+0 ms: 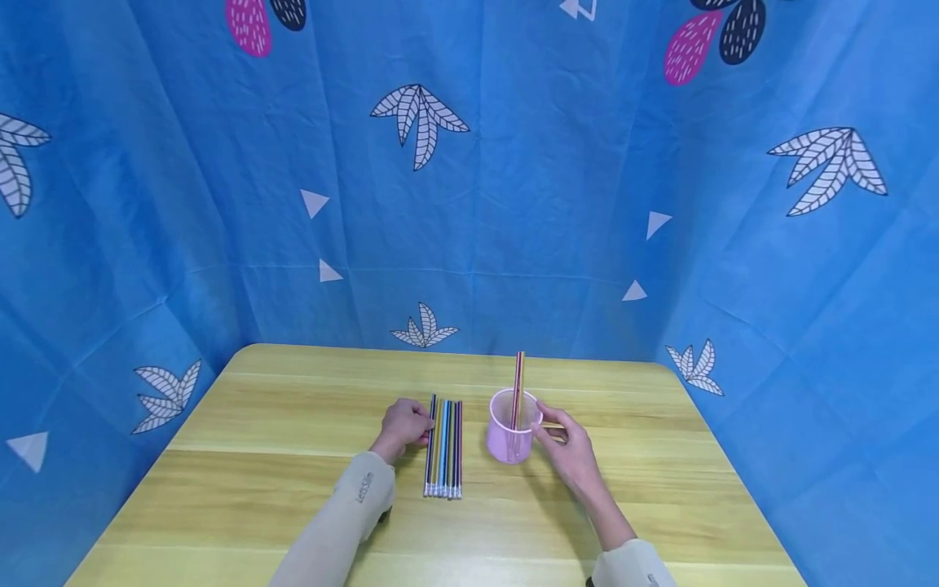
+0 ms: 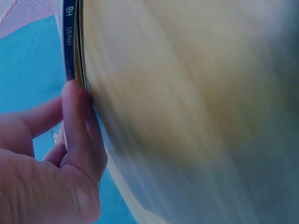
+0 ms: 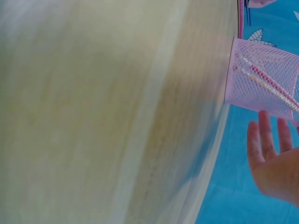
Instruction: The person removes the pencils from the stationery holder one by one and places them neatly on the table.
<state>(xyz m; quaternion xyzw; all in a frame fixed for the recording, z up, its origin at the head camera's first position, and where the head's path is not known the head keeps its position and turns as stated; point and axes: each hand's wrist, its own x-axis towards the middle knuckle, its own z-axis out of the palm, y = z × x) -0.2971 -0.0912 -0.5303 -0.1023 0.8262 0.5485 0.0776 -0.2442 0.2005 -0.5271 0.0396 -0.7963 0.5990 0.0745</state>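
Observation:
A row of pencils (image 1: 445, 448) lies side by side on the table, with their metal-capped eraser ends toward me. At the row's left edge, my left hand (image 1: 406, 424) pinches a dark blue pencil (image 2: 69, 42) marked HB. Its fingertips hide part of that pencil. To the right of the row stands a pink mesh pencil cup (image 1: 508, 444) holding a red-striped pencil (image 1: 517, 383) and a yellowish one, both leaning upward. My right hand (image 1: 572, 448) touches the cup's right side near the rim. In the right wrist view, its extended fingers (image 3: 266, 135) are spread beside the mesh wall.
The light wood table (image 1: 293, 424) has rounded far corners. A blue curtain (image 1: 543, 204) with printed leaves and triangles surrounds its back and sides. Table surface shows on both sides of the hands.

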